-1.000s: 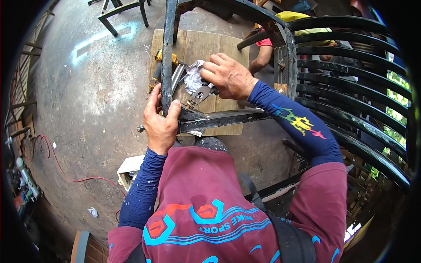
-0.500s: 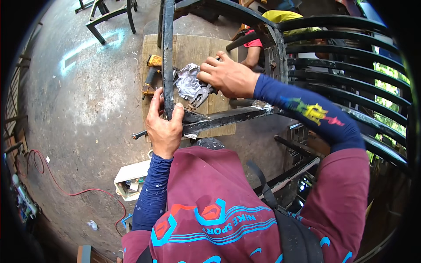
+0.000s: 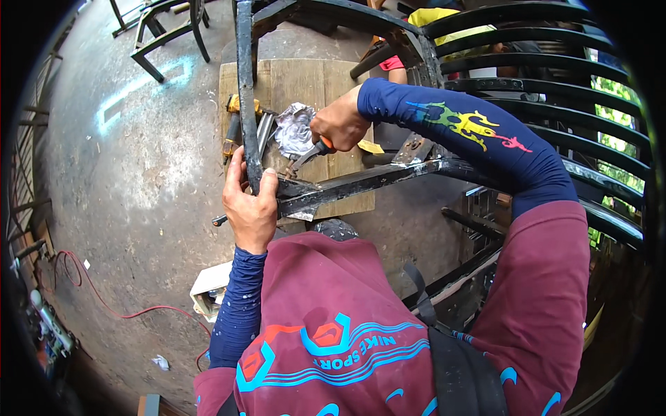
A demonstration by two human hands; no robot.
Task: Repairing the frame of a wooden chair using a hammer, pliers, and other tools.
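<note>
A black chair frame (image 3: pixel 361 186) with a slatted side (image 3: pixel 541 66) stands before me, its paint worn in patches. My left hand (image 3: pixel 251 208) is wrapped round its near left corner, thumb on one side and fingers on the other. My right hand (image 3: pixel 340 125) grips pliers (image 3: pixel 323 145) with an orange and black handle. Their metal jaws point down toward the inside of that corner, by a small rusty piece (image 3: pixel 290 170); whether they touch it I cannot tell. A crumpled silvery wrapper (image 3: pixel 294 129) lies beside my right hand.
Under the frame is a wooden board (image 3: pixel 340 76) with a yellow and black power drill (image 3: pixel 234 128). Another person's arm (image 3: pixel 397 73) shows at the far side. A white box (image 3: pixel 210 281) and a red hose (image 3: pixel 139 313) lie on the floor; another dark frame (image 3: pixel 166 41) stands far left.
My right hand has turned and come lower, wrist bent, with the pliers' jaws now steeper and nearer the corner. The left hand keeps its hold. The view has shifted slightly.
</note>
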